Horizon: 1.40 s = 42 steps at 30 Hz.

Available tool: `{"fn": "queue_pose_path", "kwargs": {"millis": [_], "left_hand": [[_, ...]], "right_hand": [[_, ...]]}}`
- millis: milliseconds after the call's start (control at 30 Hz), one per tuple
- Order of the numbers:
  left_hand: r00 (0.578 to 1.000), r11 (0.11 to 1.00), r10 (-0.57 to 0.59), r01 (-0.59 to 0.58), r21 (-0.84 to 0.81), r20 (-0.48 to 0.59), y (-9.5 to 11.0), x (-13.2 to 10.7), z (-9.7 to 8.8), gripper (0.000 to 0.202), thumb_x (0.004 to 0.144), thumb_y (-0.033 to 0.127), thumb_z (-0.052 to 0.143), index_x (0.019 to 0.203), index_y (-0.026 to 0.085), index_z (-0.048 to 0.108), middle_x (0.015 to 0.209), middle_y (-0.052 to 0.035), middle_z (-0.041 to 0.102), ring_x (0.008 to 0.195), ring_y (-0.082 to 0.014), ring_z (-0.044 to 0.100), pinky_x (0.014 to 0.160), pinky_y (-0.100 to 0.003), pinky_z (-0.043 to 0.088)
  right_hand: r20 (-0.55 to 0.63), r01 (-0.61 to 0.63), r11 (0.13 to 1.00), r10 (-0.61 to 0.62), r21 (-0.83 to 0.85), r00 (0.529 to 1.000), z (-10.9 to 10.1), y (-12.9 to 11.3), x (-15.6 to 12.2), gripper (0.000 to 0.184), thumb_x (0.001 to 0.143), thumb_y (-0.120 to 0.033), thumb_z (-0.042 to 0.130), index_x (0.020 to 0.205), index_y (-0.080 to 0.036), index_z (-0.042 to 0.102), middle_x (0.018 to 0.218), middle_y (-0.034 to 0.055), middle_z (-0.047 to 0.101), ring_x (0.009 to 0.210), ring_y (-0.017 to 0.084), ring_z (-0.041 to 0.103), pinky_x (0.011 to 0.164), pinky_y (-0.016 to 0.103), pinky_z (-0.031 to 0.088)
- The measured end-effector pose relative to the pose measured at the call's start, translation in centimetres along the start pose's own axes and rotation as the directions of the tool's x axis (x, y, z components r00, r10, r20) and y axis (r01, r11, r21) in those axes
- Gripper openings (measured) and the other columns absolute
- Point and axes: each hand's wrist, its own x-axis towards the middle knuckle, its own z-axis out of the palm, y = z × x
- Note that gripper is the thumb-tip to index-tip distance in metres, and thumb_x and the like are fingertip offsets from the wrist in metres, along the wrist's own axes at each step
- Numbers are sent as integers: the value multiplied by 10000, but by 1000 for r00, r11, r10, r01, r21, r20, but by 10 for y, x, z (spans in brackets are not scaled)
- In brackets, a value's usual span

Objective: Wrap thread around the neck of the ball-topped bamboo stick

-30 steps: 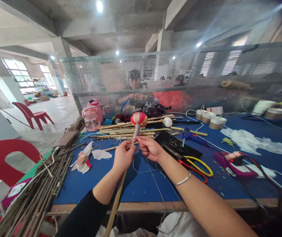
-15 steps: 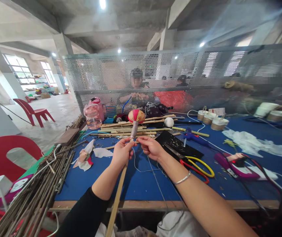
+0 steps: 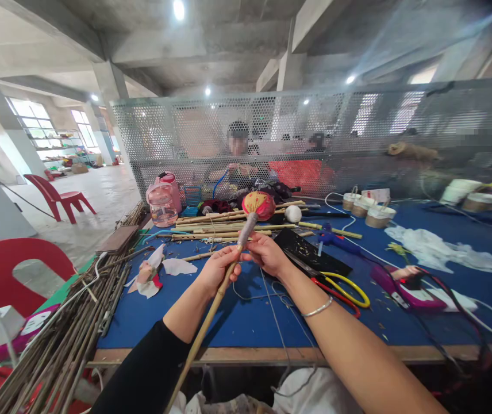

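My left hand (image 3: 216, 268) grips a long bamboo stick (image 3: 205, 324) that rises from my lap. The stick's top carries a red and yellow fabric ball (image 3: 258, 204) above a grey thread-wrapped neck. My right hand (image 3: 266, 253) pinches the stick just below that wrapping, with thin grey string (image 3: 272, 299) trailing down from it onto the blue table (image 3: 246, 322). Both hands are closed around the stick, almost touching each other.
Red-and-yellow scissors (image 3: 341, 290) lie right of my right arm. Bamboo sticks (image 3: 220, 221) lie across the table's far side; a bundle of thin sticks (image 3: 69, 333) leans at its left edge. A pink jug (image 3: 162, 201), small tubs (image 3: 369, 210), a glue gun (image 3: 405, 287) and a mesh screen (image 3: 315, 138) with people behind surround them.
The stick has tilted, so the fabric ball has swung to the right and slightly up. Both hands shifted a little right with it and keep their hold.
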Motion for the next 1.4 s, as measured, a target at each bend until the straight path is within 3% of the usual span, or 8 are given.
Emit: {"fn": "queue_pose_path", "kwargs": {"millis": [100, 400, 567, 767, 967, 1067, 1233, 1400], "left_hand": [[998, 998, -56, 56, -10, 3, -1, 0, 0, 320, 659, 322, 742, 878, 132, 607, 780, -60, 649, 466, -39, 483, 351, -130, 331], [992, 960, 107, -83, 267, -74, -9, -4, 7, 455, 640, 483, 741, 862, 171, 495, 560, 75, 487, 360, -19, 347, 310, -132, 217], [942, 914, 221, -109, 390, -254, -13, 0, 5, 419, 600, 382, 786, 834, 149, 528, 510, 68, 517, 371, -63, 469, 325, -164, 333], [979, 963, 158, -125, 237, -126, -4, 1, 2, 395, 640, 447, 741, 780, 121, 567, 635, -3, 620, 419, -60, 526, 360, -164, 373], [999, 980, 43, -43, 193, 3, -1, -3, 3, 382, 706, 459, 666, 861, 115, 608, 635, -4, 612, 400, -60, 502, 334, -162, 333], [995, 961, 55, -30, 274, -84, -4, -4, 5, 354, 741, 453, 634, 861, 123, 599, 654, -17, 620, 432, -74, 528, 351, -166, 366], [925, 855, 305, -162, 493, -225, -6, -3, 5, 383, 662, 377, 743, 912, 126, 599, 548, 52, 549, 368, -52, 448, 334, -163, 335], [954, 935, 214, -137, 327, -212, 2, 0, 1, 320, 679, 386, 723, 800, 109, 616, 681, -29, 644, 420, -58, 506, 362, -165, 367]], "right_hand": [[-2, 32, 998, -32, -57, 999, -4, 1, -1, 370, 638, -360, 727, 931, -163, 617, 505, -76, 483, 340, 30, 195, 354, 220, 83], [-48, 45, 991, -51, -126, 998, 0, 2, 0, 288, 636, -303, 696, 876, -160, 622, 441, -103, 360, 354, 44, 204, 366, 223, 109], [-50, 19, 992, -25, -124, 998, -1, 4, 1, 298, 648, -294, 695, 900, -155, 618, 437, -106, 349, 349, 41, 193, 363, 225, 92], [5, -5, 1000, 5, 16, 1000, 0, -3, -2, 347, 655, -334, 724, 929, -163, 596, 421, -125, 281, 345, 35, 142, 348, 213, 72], [52, -34, 997, 30, 70, 998, 2, -6, -4, 353, 631, -384, 750, 812, -155, 551, 448, -96, 397, 341, 28, 159, 339, 215, 53], [44, -35, 999, 35, 12, 998, 5, -4, -6, 315, 664, -390, 723, 782, -157, 547, 435, -96, 383, 334, 32, 165, 338, 222, 58], [40, -21, 997, 24, -70, 999, 15, -3, -7, 289, 684, -390, 697, 779, -150, 566, 425, -104, 338, 349, 42, 195, 358, 230, 104], [10, 54, 981, -54, -188, 999, 13, -7, -6, 296, 692, -401, 695, 781, -143, 581, 534, -60, 482, 423, 52, 305, 423, 222, 196]]}}
